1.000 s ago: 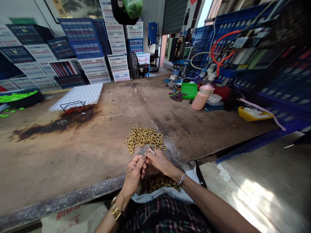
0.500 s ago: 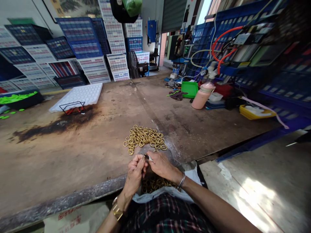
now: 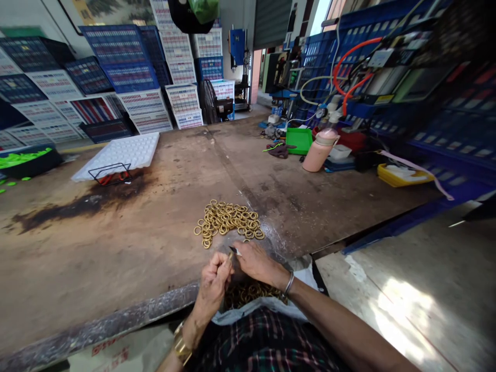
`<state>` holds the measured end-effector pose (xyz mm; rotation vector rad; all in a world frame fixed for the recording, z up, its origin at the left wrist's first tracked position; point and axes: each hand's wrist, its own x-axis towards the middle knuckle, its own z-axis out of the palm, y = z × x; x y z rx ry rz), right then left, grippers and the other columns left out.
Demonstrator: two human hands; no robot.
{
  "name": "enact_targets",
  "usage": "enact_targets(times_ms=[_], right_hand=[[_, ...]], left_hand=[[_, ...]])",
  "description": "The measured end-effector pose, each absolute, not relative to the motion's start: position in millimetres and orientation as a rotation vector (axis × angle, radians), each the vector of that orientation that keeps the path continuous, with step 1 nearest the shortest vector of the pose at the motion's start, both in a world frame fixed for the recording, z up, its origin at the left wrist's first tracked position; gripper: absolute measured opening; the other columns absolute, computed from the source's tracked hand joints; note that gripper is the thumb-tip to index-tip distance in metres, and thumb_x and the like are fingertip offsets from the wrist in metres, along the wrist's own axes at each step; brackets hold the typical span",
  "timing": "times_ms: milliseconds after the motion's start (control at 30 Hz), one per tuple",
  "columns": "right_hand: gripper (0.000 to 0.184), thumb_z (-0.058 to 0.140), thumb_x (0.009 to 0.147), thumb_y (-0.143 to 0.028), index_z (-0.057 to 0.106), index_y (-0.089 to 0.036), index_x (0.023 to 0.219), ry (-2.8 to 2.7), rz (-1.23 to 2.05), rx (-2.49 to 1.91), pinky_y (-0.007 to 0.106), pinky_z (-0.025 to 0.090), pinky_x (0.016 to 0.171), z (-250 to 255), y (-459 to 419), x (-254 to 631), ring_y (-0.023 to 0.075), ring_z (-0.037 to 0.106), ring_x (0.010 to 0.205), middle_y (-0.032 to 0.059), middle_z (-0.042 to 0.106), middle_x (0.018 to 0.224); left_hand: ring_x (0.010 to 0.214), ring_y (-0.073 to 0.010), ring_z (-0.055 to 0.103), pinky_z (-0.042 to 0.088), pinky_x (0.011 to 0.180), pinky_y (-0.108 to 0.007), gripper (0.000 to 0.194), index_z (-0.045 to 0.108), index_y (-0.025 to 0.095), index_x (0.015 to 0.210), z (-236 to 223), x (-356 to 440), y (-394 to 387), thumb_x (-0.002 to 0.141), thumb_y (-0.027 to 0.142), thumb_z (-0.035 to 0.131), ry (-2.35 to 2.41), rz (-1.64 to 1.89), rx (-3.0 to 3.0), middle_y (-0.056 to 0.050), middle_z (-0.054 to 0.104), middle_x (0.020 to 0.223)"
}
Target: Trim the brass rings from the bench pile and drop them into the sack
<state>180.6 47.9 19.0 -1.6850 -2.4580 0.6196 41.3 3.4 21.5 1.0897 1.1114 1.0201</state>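
My left hand (image 3: 213, 281) is closed, pinching a brass-coloured ring (image 3: 231, 256) edge-on between thumb and finger. Close beside it, my right hand (image 3: 258, 263) is wrapped round a small knife (image 3: 233, 249); its dark tip and a pale bit show, the rest is hidden in the palm. The tip is near the ring; whether they touch I cannot tell. Just beyond both hands lies a loose pile of brass-coloured rings (image 3: 228, 219) on the wooden table (image 3: 155, 232). Below the hands, at my lap, a white sack (image 3: 267, 305) holds many more rings.
A pink bottle (image 3: 320, 150), a green tray (image 3: 299, 140) and a yellow tray (image 3: 403, 175) stand at the right. At the left are a white moulded tray (image 3: 120, 152), a wire stand (image 3: 110, 173) and a black tub (image 3: 31, 161) of green pieces. Crates (image 3: 120, 51) are stacked behind.
My left hand has dropped slightly and drawn a little away from the knife, so the ring's edge now shows. My right hand stays almost in place. The whole view has shifted slightly.
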Motion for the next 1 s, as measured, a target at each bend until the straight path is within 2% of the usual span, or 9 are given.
enact_targets(times_ms=[100,267,367,433,533,733,867,1000], right_hand=[[0.026,0.040,0.074,-0.009,0.054,-0.017,0.095,-2.393,0.521,-1.749,0.024,0.033,0.063,14.7,51.9,189.4,0.0161,0.058,0.076,0.0056,0.064,0.082],[0.026,0.043,0.077,-0.013,0.051,-0.019,0.102,-2.243,0.366,-1.826,0.024,0.035,0.071,12.2,69.2,202.9,0.0165,0.056,0.089,0.0054,0.061,0.099],[0.025,0.042,0.082,-0.020,0.049,-0.021,0.106,-2.222,0.309,-1.885,0.025,0.036,0.071,12.5,78.9,203.1,0.0171,0.056,0.091,0.0060,0.057,0.107],[0.023,0.041,0.085,-0.026,0.048,-0.022,0.106,-2.222,0.282,-1.936,0.027,0.036,0.070,12.1,83.0,199.4,0.0181,0.056,0.089,0.0069,0.056,0.107],[0.020,0.041,0.085,-0.026,0.048,-0.022,0.103,-2.234,0.261,-2.005,0.028,0.036,0.068,9.9,86.6,192.6,0.0188,0.057,0.086,0.0073,0.056,0.104],[0.021,0.044,0.082,-0.021,0.049,-0.021,0.102,-2.227,0.294,-2.011,0.027,0.036,0.068,5.7,88.3,191.3,0.0180,0.055,0.087,0.0074,0.053,0.106],[0.023,0.043,0.080,-0.015,0.051,-0.021,0.101,-2.198,0.356,-1.808,0.024,0.035,0.070,5.3,87.5,193.2,0.0156,0.052,0.089,0.0057,0.053,0.102],[0.016,0.039,0.082,-0.018,0.055,-0.018,0.087,-2.023,0.587,-1.552,0.023,0.036,0.069,8.1,84.8,187.8,0.0138,0.051,0.080,0.0038,0.056,0.086]], left_hand=[[0.038,-0.0050,0.033,0.025,0.039,-0.019,0.027,0.049,0.018,0.068,26.1,45.2,-2.3,0.077,0.043,0.054,0.950,1.015,0.970,0.006,0.045,0.048],[0.042,-0.0037,0.038,0.023,0.036,-0.015,0.030,0.045,0.017,0.066,22.9,47.7,7.7,0.070,0.040,0.063,0.873,1.076,0.554,0.000,0.059,0.068],[0.042,-0.0044,0.041,0.022,0.035,-0.014,0.028,0.045,0.017,0.069,18.0,43.5,14.6,0.067,0.035,0.066,0.909,1.085,0.420,0.000,0.061,0.067],[0.041,-0.0051,0.042,0.023,0.035,-0.014,0.026,0.048,0.018,0.078,14.9,40.0,16.9,0.065,0.030,0.067,0.889,1.083,0.356,0.001,0.061,0.064],[0.043,-0.0058,0.045,0.026,0.035,-0.014,0.029,0.053,0.017,0.087,9.9,35.2,19.0,0.063,0.024,0.067,0.823,1.077,0.257,0.001,0.059,0.061],[0.056,-0.0107,0.057,0.038,0.041,-0.017,0.013,0.055,0.012,0.066,0.8,29.2,23.3,0.064,0.018,0.066,0.871,1.075,0.109,-0.005,0.062,0.068],[0.057,-0.0102,0.056,0.037,0.040,-0.016,0.020,0.052,0.013,0.065,1.5,31.5,23.8,0.063,0.024,0.069,0.908,1.094,0.225,-0.001,0.059,0.066],[0.044,-0.0054,0.044,0.029,0.035,-0.014,0.027,0.050,0.016,0.071,3.5,36.0,26.5,0.068,0.039,0.064,1.001,1.196,0.538,0.005,0.051,0.056]])
